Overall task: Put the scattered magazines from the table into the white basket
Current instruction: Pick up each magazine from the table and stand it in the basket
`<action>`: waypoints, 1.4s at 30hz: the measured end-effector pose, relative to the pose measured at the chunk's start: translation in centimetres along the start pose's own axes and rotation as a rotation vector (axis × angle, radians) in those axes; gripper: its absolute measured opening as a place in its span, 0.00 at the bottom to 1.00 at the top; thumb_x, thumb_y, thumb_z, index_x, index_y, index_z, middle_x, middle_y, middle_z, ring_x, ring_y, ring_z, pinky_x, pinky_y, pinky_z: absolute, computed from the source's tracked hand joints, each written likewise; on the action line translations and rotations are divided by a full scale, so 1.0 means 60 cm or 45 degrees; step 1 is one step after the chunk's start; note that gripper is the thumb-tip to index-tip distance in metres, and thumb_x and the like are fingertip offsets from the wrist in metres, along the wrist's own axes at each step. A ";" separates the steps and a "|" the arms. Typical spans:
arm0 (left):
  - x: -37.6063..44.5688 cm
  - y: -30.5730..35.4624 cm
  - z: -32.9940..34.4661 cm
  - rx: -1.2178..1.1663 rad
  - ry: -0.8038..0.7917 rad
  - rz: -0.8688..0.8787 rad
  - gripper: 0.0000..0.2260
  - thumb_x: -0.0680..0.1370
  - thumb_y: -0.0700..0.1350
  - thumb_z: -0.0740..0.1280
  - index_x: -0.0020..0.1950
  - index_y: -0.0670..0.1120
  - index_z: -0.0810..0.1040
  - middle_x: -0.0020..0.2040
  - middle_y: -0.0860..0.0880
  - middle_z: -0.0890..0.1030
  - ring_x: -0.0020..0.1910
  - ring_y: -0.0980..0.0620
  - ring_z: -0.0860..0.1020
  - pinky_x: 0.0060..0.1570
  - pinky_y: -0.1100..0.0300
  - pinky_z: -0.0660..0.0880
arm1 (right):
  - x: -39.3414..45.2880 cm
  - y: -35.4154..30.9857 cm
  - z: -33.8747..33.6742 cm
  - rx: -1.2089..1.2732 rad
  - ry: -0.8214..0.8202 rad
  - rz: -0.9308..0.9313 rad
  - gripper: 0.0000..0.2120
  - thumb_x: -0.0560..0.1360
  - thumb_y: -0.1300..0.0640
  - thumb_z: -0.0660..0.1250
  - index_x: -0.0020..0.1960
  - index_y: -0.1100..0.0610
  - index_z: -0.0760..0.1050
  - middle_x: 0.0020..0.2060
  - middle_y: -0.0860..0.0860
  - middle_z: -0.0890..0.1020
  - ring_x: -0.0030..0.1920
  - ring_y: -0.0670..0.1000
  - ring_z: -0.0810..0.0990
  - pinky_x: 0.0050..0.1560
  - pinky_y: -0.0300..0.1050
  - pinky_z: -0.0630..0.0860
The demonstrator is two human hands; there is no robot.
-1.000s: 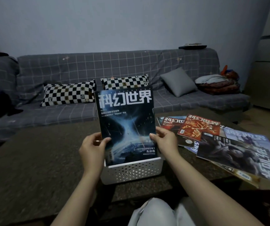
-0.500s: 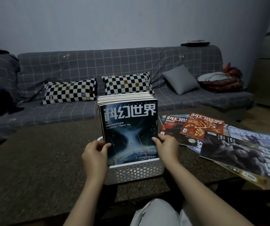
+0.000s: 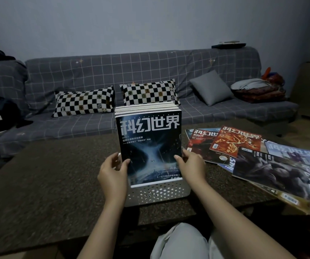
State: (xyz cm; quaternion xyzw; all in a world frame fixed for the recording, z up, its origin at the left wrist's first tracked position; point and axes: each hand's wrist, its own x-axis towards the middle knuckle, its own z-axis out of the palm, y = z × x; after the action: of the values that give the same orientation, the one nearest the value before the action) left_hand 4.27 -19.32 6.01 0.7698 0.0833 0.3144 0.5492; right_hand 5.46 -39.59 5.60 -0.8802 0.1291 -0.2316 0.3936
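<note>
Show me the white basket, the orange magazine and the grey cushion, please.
basket (image 3: 159,195): head view, on its perforated front wall.
orange magazine (image 3: 236,141): head view, middle of its cover.
grey cushion (image 3: 211,87): head view, centre of its face.

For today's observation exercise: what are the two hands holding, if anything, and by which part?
Both hold the blue magazine, upright in the basket: left hand on its lower left edge, right hand on its lower right edge.
</note>
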 end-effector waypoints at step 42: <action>-0.232 0.119 0.538 0.127 -1.062 -0.387 0.15 0.68 0.47 0.77 0.50 0.40 0.82 0.49 0.44 0.84 0.48 0.46 0.82 0.52 0.55 0.77 | 0.022 0.401 -0.272 -0.421 0.217 0.390 0.20 0.69 0.40 0.69 0.57 0.48 0.77 0.60 0.48 0.75 0.67 0.52 0.63 0.63 0.47 0.58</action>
State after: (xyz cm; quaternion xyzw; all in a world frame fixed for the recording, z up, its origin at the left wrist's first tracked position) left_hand 10.33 -54.28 0.54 0.8353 -0.0182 -0.1116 0.5381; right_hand -2.80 -66.26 -2.63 -0.8801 0.3300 -0.2183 0.2623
